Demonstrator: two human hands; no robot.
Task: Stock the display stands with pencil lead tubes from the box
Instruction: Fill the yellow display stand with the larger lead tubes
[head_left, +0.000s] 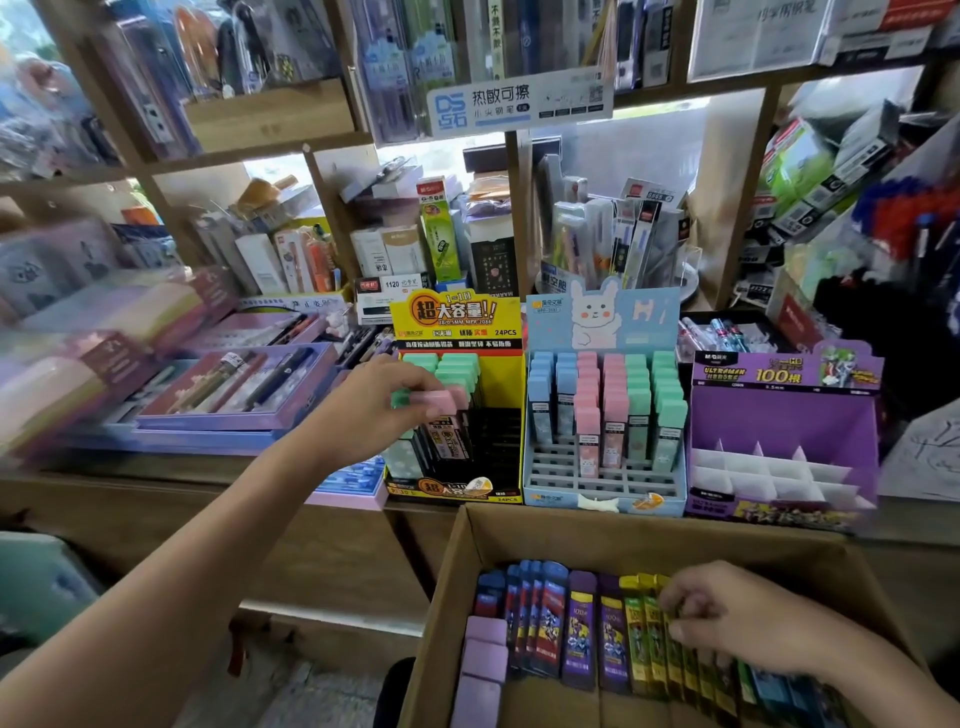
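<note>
My left hand (382, 402) pinches a pink-capped lead tube (441, 415) by its cap, over the yellow display stand (511, 379) that holds several green-capped tubes. My right hand (727, 616) reaches into the cardboard box (649, 530) and its curled fingers grip yellow lead tubes (641, 629) in a row. The box also holds blue tubes (535, 618), purple tubes (579, 631) and pale purple-capped ones (485, 654). The blue rabbit stand (602, 312) carries blue, pink and green tubes. The purple stand (784, 410) has bare white dividers.
The stands sit on a wooden counter (156, 483). Purple pen trays (234, 395) lie to the left. Shelves behind are crowded with stationery packs (441, 234). The box stands in front of the counter, below the stands.
</note>
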